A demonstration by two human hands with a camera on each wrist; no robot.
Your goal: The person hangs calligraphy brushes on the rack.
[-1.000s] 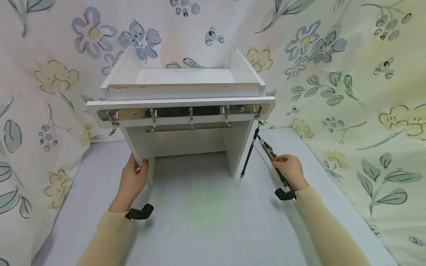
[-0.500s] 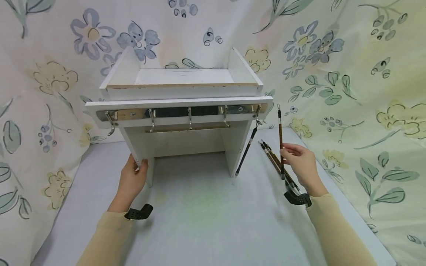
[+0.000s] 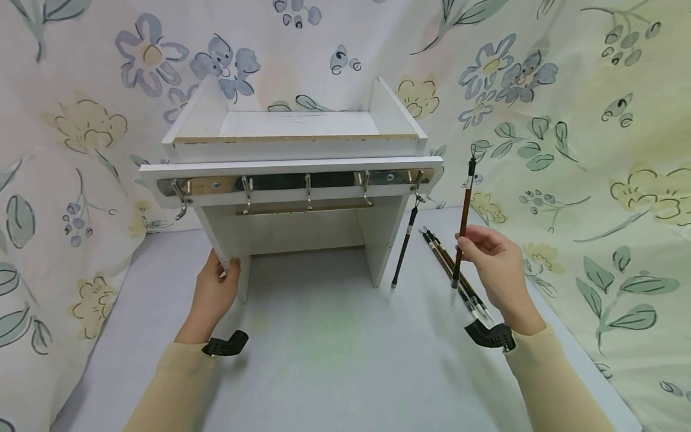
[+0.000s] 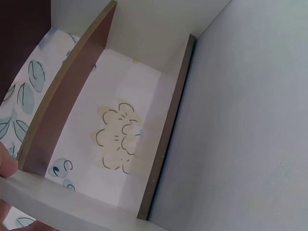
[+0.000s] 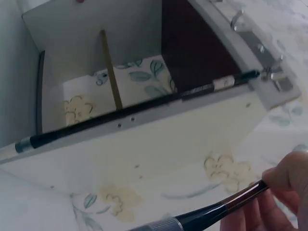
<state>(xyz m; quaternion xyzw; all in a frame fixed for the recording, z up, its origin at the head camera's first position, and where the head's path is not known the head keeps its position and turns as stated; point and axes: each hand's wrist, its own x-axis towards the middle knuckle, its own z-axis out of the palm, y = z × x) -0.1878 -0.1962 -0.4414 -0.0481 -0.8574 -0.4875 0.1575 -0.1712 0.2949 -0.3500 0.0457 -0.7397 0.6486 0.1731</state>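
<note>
Slim brown-and-black brush (image 3: pixel 465 210) held beside white board stand (image 3: pixel 297 152)

Left hand (image 3: pixel 212 297) grips the stand's left side, right hand (image 3: pixel 498 267) pinches the brush; thin dark brushes (image 3: pixel 442 258) lie nearby, slim black brush (image 3: pixel 403 249) hangs from silver metal hook (image 3: pixel 418 182)

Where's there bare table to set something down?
The widest bare patch of table lies between the left hand and the right hand, running back under the shelf. A smaller one lies between the left hand and the flowered cloth. It's crowded at the shelf's right end: loose brushes, a hanging brush and the held brush.
</note>
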